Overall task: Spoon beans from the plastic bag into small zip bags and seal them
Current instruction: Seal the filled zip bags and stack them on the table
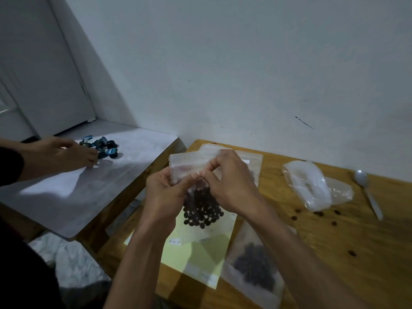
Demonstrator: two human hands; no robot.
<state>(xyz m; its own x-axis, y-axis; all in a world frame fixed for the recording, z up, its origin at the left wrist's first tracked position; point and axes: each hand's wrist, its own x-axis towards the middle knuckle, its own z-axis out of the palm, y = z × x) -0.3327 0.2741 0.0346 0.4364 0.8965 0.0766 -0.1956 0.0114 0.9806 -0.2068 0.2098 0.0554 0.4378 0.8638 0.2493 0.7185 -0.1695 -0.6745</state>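
Note:
I hold a small frosted zip bag (pixel 189 163) above the wooden table (pixel 356 237), with dark beans (pixel 201 208) gathered in its lower part. My left hand (pixel 163 195) pinches the bag's top edge from the left. My right hand (pixel 229 181) pinches the same edge from the right, and the thumbs meet at the middle. A filled zip bag (pixel 254 266) with dark beans lies flat at the front. The crumpled plastic bag (pixel 312 186) lies at the right, with a white plastic spoon (pixel 367 192) beside it.
Loose beans (pixel 334 223) are scattered on the wood near the plastic bag. A yellow-green sheet (pixel 200 253) lies under my hands. Another person's hand (pixel 66 155) reaches to blue capsules (pixel 102 147) on a white table (pixel 66 197) at the left. A wall stands behind.

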